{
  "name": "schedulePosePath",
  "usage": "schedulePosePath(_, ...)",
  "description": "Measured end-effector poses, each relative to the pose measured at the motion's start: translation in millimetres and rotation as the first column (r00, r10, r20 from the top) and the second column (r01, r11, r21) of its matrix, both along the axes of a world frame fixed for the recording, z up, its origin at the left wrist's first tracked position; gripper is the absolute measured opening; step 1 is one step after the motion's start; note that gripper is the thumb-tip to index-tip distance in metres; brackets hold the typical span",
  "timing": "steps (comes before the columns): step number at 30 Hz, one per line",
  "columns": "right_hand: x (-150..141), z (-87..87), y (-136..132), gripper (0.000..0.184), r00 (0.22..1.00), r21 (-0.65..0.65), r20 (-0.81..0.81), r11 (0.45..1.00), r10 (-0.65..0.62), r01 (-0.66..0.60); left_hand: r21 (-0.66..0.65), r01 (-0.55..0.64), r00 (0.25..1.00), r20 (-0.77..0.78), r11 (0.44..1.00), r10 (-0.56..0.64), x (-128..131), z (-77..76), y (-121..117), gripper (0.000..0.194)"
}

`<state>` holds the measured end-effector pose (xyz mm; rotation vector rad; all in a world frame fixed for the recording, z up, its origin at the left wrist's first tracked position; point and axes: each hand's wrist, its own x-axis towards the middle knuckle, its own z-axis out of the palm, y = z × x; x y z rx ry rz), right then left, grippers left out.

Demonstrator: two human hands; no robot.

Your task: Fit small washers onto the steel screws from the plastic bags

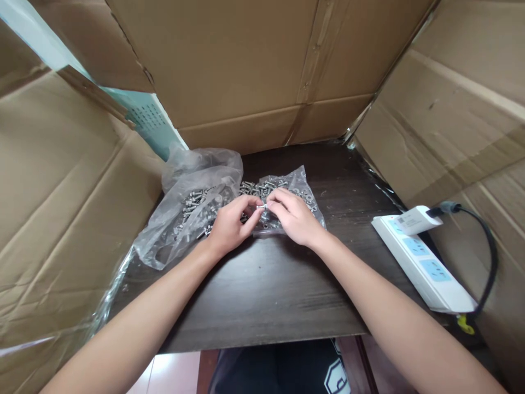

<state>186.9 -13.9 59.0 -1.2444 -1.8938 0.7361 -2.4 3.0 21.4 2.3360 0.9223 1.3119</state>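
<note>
Small bolt (261,207), axis seemingly crosswise, sits directly between left hand (234,223) and right hand (292,215), both pinching it, neither nearer.

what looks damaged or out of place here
The back cardboard wall looks damaged, ragged along its upper left side. Beside it, a pale printed sheet shows through a gap, standing out against the brown.

There's the one camera, worn on the head, looking forward and down, close over the desk (279,295), hands (295,218) mid-view, cardboard walls (238,65) beyond.
</note>
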Motion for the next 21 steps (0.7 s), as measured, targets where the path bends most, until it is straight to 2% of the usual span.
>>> schedulePosePath(2,0.1,0.7,-0.6,0.017,1.000,0.003,-0.003,1.000,0.011,-0.011,0.001,0.002,1.000,0.001,1.000,-0.002,0.2,-0.7,0.2,0.006)
schedulePosePath(5,-0.7,2.4,-1.6,0.037,1.000,-0.072,0.016,0.997,0.013,-0.012,-0.002,0.011,1.000,0.005,1.000,-0.011,0.4,-1.6,0.6,0.008)
schedulePosePath(7,-1.4,3.6,-1.9,0.043,1.000,-0.105,0.008,0.994,-0.001,0.002,-0.002,0.008,1.000,0.008,1.000,-0.008,0.5,-1.9,1.1,0.008)
schedulePosePath(11,-1.8,3.9,-1.6,0.028,0.999,-0.130,-0.041,0.991,-0.012,0.006,0.003,0.007,1.000,0.009,1.000,-0.007,0.5,-2.2,1.5,0.008)
schedulePosePath(15,-1.6,1.9,-1.8,0.047,0.999,-0.213,-0.042,0.977,-0.033,0.023,0.000,0.018,1.000,-0.001,1.000,-0.018,0.4,-2.6,1.1,0.010)
schedulePosePath(17,-1.5,1.1,-2.1,0.040,0.995,-0.195,-0.086,0.980,-0.056,0.039,0.005,0.012,1.000,0.001,1.000,-0.012,0.1,-2.7,1.1,0.010)
schedulePosePath(19,-1.5,0.9,-2.2,0.020,0.981,-0.176,-0.194,0.984,-0.028,-0.007,0.013,0.005,1.000,0.007,1.000,-0.005,-0.2,-2.6,1.3,0.010)
schedulePosePath(21,-1.8,0.7,-2.3,0.022,0.958,-0.179,-0.287,0.981,0.024,-0.078,0.017,0.003,1.000,0.007,1.000,-0.004,-0.4,-2.4,1.5,0.010)
